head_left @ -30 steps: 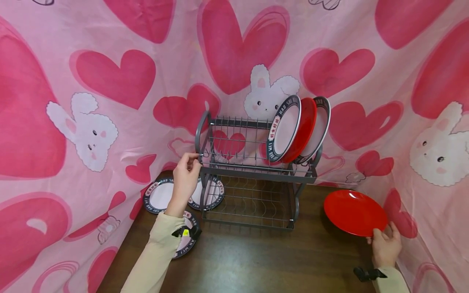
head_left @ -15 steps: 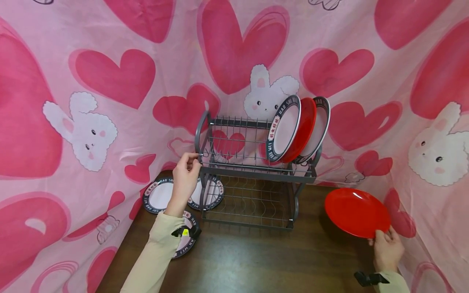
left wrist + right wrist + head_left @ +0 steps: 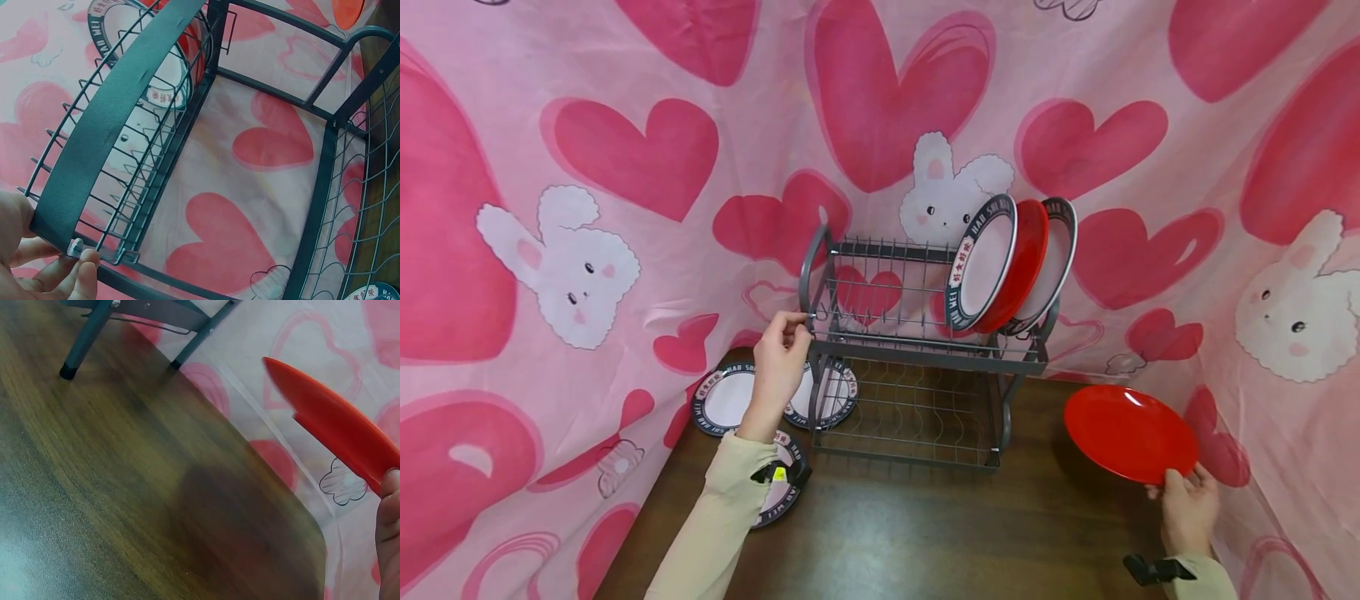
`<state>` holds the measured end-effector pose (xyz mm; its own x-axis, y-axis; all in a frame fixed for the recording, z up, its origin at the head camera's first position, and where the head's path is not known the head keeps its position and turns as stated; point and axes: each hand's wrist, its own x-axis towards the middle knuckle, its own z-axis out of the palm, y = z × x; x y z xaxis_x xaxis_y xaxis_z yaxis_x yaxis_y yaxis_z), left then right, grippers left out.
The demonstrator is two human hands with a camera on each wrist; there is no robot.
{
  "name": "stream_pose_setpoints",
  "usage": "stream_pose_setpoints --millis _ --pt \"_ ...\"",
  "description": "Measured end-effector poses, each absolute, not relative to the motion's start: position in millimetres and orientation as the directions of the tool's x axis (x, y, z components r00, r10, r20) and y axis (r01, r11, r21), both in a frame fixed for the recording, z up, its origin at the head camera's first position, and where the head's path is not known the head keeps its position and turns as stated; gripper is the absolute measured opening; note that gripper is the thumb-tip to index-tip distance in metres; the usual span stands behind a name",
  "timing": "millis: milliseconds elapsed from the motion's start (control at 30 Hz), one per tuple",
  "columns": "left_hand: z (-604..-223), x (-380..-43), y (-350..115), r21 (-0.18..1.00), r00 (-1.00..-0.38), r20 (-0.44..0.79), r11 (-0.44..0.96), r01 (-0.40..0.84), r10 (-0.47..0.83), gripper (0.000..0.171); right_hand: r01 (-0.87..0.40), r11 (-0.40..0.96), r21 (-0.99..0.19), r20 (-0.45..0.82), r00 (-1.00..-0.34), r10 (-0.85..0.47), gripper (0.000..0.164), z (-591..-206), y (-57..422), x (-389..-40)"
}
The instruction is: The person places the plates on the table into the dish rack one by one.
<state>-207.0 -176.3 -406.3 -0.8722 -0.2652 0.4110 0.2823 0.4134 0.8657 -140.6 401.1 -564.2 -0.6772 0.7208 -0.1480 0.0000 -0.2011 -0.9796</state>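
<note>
My left hand [image 3: 781, 354] grips the left front corner of a dark two-tier dish rack [image 3: 925, 357]; in the left wrist view its fingers [image 3: 86, 281] curl at the corner joint. At the far right, my right hand [image 3: 1191, 510] pinches a red plate [image 3: 1126, 433] by its near rim. That plate is tilted and held above the table, as the right wrist view shows, with a shadow below. Standing on edge at the right end of the upper tier are a dark-rimmed white plate [image 3: 987, 267], a red plate [image 3: 1032, 250] and another dark-rimmed plate [image 3: 1061, 254].
Dark-rimmed white plates lie on the wooden table [image 3: 910, 533] at the left: one at the back [image 3: 724, 404], one by the rack's left leg [image 3: 842, 396], one partly under the left forearm [image 3: 786, 496]. A pink heart-and-rabbit cloth [image 3: 880, 108] hangs behind and along both sides.
The right hand and its red plate have shifted slightly to the right over the second, with hardly any motion in the last half. The left hand stays at the rack corner.
</note>
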Motion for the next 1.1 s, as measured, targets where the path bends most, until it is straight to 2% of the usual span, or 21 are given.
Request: stream_pose_setpoints --millis 200,267,433,1100 --pt "-407 -208 -176 0.866 -0.871 0.414 0.408 0.287 -0.264 0.024 0.047 -0.184 -0.982 -0.163 -0.703 0.692 0.077 -560 400 -139" --pt "-407 -208 -176 0.865 -0.870 0.416 0.411 0.288 -0.265 0.024 0.056 -0.162 -0.985 -0.153 -0.706 0.691 0.082 -558 399 -139" --pt "-408 -209 -177 0.865 -0.869 0.413 0.416 0.281 -0.271 0.024 0.063 -0.100 -0.993 -0.115 -0.704 0.701 0.080 -555 398 -137" --pt "-408 -208 -176 0.865 -0.870 0.413 0.416 0.282 -0.270 0.024 -0.003 -0.071 -0.997 -0.049 -0.698 0.715 0.072 -518 387 -125"
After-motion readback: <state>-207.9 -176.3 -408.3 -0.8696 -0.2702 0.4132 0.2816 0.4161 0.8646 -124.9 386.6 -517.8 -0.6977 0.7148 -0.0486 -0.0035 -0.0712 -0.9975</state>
